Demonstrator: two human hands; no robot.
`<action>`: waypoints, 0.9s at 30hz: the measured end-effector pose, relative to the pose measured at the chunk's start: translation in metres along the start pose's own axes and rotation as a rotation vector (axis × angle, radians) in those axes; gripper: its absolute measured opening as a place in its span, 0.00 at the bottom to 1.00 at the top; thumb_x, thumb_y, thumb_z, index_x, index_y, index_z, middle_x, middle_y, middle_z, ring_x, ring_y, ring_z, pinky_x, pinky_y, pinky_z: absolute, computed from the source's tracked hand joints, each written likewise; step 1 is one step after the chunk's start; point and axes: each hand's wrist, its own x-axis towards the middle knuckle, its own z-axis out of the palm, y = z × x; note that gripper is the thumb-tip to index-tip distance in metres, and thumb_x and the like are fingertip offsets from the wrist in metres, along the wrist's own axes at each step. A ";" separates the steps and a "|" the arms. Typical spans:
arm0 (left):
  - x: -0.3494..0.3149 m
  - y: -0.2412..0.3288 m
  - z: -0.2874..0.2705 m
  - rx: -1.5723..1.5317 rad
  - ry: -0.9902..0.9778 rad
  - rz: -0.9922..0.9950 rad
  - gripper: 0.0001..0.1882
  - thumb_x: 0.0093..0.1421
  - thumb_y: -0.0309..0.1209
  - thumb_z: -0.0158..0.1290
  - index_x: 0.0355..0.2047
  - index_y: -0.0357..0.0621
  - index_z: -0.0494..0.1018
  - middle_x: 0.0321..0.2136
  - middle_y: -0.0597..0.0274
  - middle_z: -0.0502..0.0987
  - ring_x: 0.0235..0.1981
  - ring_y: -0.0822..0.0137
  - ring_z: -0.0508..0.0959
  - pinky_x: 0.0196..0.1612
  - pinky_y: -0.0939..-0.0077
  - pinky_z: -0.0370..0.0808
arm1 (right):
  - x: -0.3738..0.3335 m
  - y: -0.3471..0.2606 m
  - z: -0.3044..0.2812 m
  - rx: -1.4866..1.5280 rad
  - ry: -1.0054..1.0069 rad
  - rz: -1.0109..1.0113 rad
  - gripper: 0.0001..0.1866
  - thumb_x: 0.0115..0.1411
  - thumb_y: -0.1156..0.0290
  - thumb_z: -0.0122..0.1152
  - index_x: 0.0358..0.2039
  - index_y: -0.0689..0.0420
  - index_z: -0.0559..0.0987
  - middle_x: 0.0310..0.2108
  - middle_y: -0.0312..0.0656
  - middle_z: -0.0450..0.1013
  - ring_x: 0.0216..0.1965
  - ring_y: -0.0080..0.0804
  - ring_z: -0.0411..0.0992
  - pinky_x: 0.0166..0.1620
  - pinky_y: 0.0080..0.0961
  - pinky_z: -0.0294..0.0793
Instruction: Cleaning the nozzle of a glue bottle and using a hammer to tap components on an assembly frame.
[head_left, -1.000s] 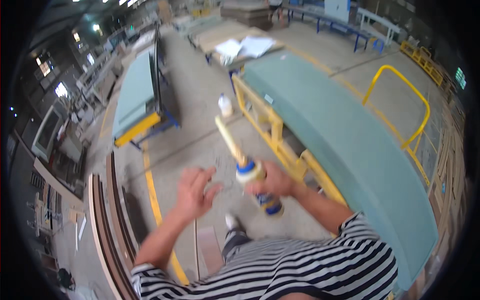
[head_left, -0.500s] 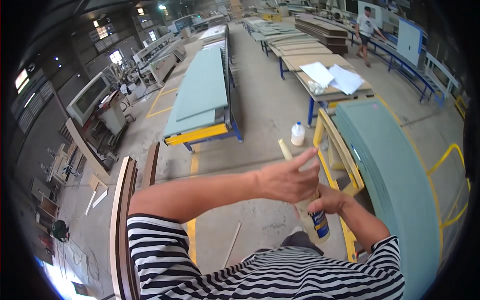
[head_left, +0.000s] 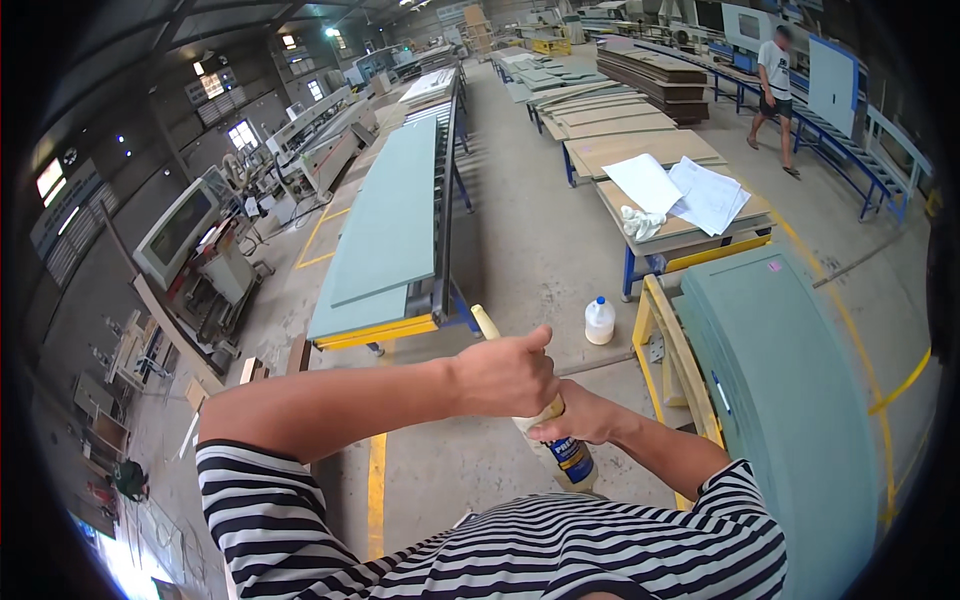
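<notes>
Both my hands are on a cream glue bottle (head_left: 573, 462) with a blue label, held tilted in front of my striped shirt. My right hand (head_left: 580, 413) is closed round its neck and upper body. Above it my left hand (head_left: 505, 376) is closed in a fist, thumb raised, round the bottle's upper end. Past the left fist sticks out a pale yellow tube-like tip (head_left: 485, 321); the fist hides whether it joins the bottle. The bottle's base points down toward my body.
Green panels (head_left: 790, 340) are stacked on a yellow frame (head_left: 655, 345) at my right. A white jug with a blue cap (head_left: 599, 322) stands on the floor. Ahead, a long table carries green boards (head_left: 385, 220); papers (head_left: 680, 193) lie on another. A person (head_left: 775, 95) walks at the far right.
Both hands and the bottle have moved left, and my left index finger, stretched out before, is now folded in. My view has shifted too. The person at far right has turned and stepped along.
</notes>
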 end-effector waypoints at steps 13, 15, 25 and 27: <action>0.063 -0.082 0.089 -0.134 -0.077 0.072 0.04 0.51 0.34 0.57 0.23 0.52 0.74 0.17 0.71 0.75 0.21 0.70 0.77 0.56 0.67 0.63 | 0.033 -0.008 -0.104 -0.069 0.177 -0.075 0.17 0.53 0.71 0.71 0.41 0.61 0.77 0.36 0.38 0.78 0.38 0.24 0.76 0.44 0.27 0.75; 0.060 -0.089 0.097 -0.138 -0.092 0.076 0.04 0.52 0.34 0.56 0.23 0.52 0.74 0.18 0.70 0.76 0.23 0.69 0.78 0.57 0.65 0.63 | 0.043 -0.003 -0.110 -0.032 0.227 -0.114 0.21 0.52 0.70 0.72 0.44 0.61 0.75 0.37 0.40 0.78 0.39 0.27 0.76 0.45 0.29 0.76; 0.021 -0.130 0.119 0.162 -0.145 -0.016 0.05 0.56 0.36 0.54 0.31 0.53 0.77 0.30 0.68 0.77 0.47 0.58 0.76 0.71 0.32 0.47 | 0.100 -0.005 -0.110 -0.287 0.567 -0.235 0.34 0.48 0.71 0.76 0.54 0.60 0.69 0.43 0.41 0.74 0.46 0.30 0.73 0.49 0.32 0.75; 0.000 -0.136 0.119 0.183 0.205 -0.013 0.06 0.55 0.35 0.53 0.31 0.50 0.75 0.30 0.67 0.77 0.47 0.57 0.76 0.70 0.32 0.52 | 0.101 -0.029 -0.107 -0.113 0.369 -0.194 0.30 0.46 0.70 0.74 0.51 0.60 0.73 0.40 0.42 0.75 0.42 0.31 0.75 0.47 0.31 0.76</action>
